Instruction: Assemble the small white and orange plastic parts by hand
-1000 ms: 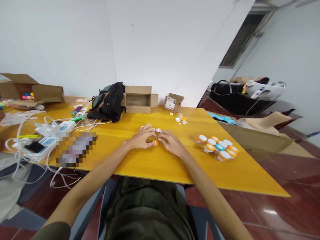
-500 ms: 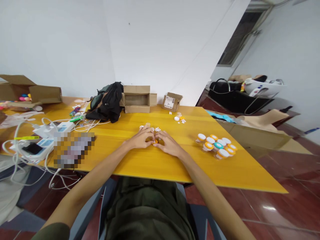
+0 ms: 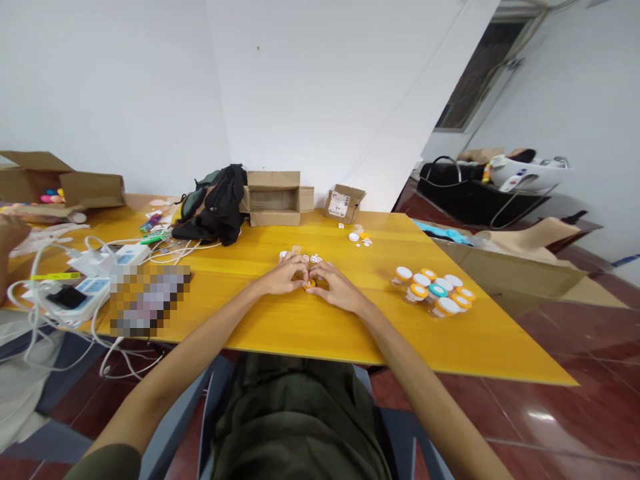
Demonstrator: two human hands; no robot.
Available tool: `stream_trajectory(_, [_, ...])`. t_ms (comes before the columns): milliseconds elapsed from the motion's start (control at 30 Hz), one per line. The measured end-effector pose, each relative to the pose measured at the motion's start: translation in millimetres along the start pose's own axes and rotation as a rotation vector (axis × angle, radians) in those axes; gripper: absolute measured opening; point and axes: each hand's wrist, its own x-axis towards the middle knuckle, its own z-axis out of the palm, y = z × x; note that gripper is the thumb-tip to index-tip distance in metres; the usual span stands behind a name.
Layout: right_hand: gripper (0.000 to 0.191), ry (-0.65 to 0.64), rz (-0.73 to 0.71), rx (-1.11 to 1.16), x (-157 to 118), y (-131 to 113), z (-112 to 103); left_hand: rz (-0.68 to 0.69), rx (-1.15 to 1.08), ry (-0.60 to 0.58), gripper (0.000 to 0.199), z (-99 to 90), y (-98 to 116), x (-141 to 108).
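Note:
Both my hands meet over the middle of the yellow table [image 3: 300, 327]. A small orange lid [image 3: 310, 285] sits between them, low over the tabletop. My left hand [image 3: 285, 277] has its thumb and fingers closed on the lid's left side. From the other side, my right hand [image 3: 334, 287] pinches the same lid. Just beyond my fingertips lie small white cut-out pieces [image 3: 314, 259] and a small tan piece [image 3: 297, 249]. What lies under the lid is hidden by my fingers.
Several lidded jars [image 3: 437, 291] stand at the right. An open cardboard box [image 3: 275, 200], a smaller box [image 3: 345, 203] and a black bag [image 3: 217, 207] are at the back. Power strips [image 3: 93, 290] with cables lie left. Another person's hand [image 3: 13, 233] shows at the far left edge.
Another person's hand and arm have come into view at the far left edge. My own hands stay around the orange lid, with hardly any shift.

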Motion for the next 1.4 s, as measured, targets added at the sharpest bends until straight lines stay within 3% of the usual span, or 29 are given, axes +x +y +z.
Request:
stream_trajectory(267, [0.011, -0.005, -0.002, -0.004, 0.0, 0.8, -1.5, -0.097, -0.036, 0.042, 0.005, -18.1, -3.9, -1.5])
stream_trajectory(533, [0.015, 0.001, 0.013, -0.004, -0.2, -1.4, -5.2, -0.201, 0.053, -0.057, 0.004, -16.8, -10.4, -5.2])
stream_trajectory(767, [0.010, 0.102, 0.074, -0.078, -4.6, 12.9, -11.4, -0.175, 0.107, -0.003, 0.008, -14.5, -9.5, -4.5])
stream_trajectory(1000, [0.012, 0.097, 0.094, -0.171, -7.3, 17.9, -12.4, -0.140, 0.123, 0.060, 0.006, -12.6, -11.7, -4.1])
stream_trajectory(1400, [0.012, 0.095, 0.092, -0.209, -6.4, 14.7, -12.0, -0.050, 0.168, 0.035, 0.008, -9.3, -6.1, -4.4])
